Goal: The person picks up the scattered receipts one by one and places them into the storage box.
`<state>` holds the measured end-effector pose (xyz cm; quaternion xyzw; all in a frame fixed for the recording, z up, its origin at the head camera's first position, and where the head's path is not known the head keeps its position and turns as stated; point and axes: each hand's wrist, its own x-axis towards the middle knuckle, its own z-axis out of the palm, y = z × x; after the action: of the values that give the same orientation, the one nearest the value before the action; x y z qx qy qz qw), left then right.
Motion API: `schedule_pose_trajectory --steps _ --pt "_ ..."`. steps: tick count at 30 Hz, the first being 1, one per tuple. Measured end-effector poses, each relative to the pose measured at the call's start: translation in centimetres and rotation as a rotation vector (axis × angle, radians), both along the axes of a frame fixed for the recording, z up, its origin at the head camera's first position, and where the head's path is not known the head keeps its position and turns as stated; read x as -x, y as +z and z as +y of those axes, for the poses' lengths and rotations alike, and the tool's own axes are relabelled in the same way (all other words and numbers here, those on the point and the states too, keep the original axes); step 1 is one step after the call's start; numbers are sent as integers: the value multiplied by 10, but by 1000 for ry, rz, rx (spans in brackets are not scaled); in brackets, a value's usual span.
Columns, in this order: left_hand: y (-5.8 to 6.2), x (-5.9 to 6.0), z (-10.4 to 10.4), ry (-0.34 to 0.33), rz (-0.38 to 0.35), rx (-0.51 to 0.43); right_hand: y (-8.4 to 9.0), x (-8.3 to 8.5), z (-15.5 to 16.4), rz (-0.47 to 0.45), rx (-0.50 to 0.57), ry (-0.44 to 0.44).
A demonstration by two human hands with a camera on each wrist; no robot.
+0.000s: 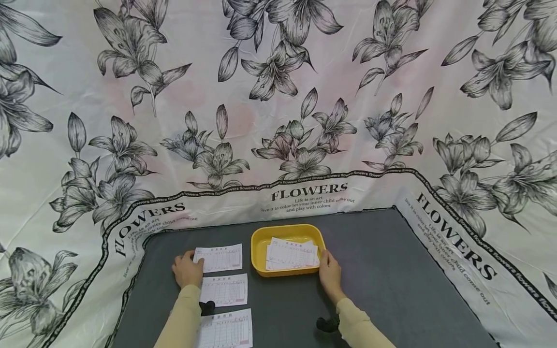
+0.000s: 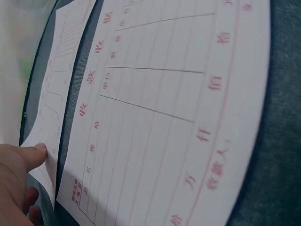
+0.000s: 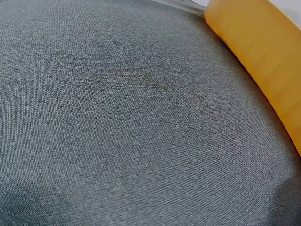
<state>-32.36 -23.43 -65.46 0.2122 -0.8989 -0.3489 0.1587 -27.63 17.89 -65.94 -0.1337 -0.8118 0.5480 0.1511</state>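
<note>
**Three slips laid out, one stack waiting in the tray**

Three printed receipt slips are lying in a column on the dark grey table mat (image 1: pixel 391 290) in front of you: the far slip (image 1: pixel 219 257), the middle slip (image 1: pixel 224 290) just below it, and the near slip (image 1: pixel 226 329) closest to your body. They are sitting close together without overlapping.

Your left hand (image 1: pixel 187 269) is resting at the left edge of the far slip. In the left wrist view your fingertips (image 2: pixel 35 151) are touching that slip's edge, with the middle slip's red-ruled form filling most of the frame beside it. Whether you are pinching the paper or only pressing it down, I cannot tell from these angles.

Your right hand (image 1: pixel 329 271) is sitting at the right front corner of the yellow tray (image 1: pixel 257 241), its fingers reaching onto the rim and close to the stack of slips (image 1: pixel 291 253) lying inside. Whether it is grasping the tray, the stack or nothing, the pictures are not showing; the right wrist view is giving you only grey mat and a strip of the tray's yellow wall.

Behind and around the mat, a white cloth (image 1: pixel 278 96) printed with black lilies and the word FLOWERS is hanging as a backdrop.
</note>
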Motion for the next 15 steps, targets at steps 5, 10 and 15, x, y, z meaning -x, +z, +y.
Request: schedule_pose_trajectory --steps 5,10,15 --pt "-3 2 -4 42 26 -3 0 0 -2 -4 -13 6" --pt "-3 4 -6 58 84 13 0 -1 -2 -4 -8 10" --pt "-6 7 -9 10 113 39 1 -1 0 -3 -9 -2"
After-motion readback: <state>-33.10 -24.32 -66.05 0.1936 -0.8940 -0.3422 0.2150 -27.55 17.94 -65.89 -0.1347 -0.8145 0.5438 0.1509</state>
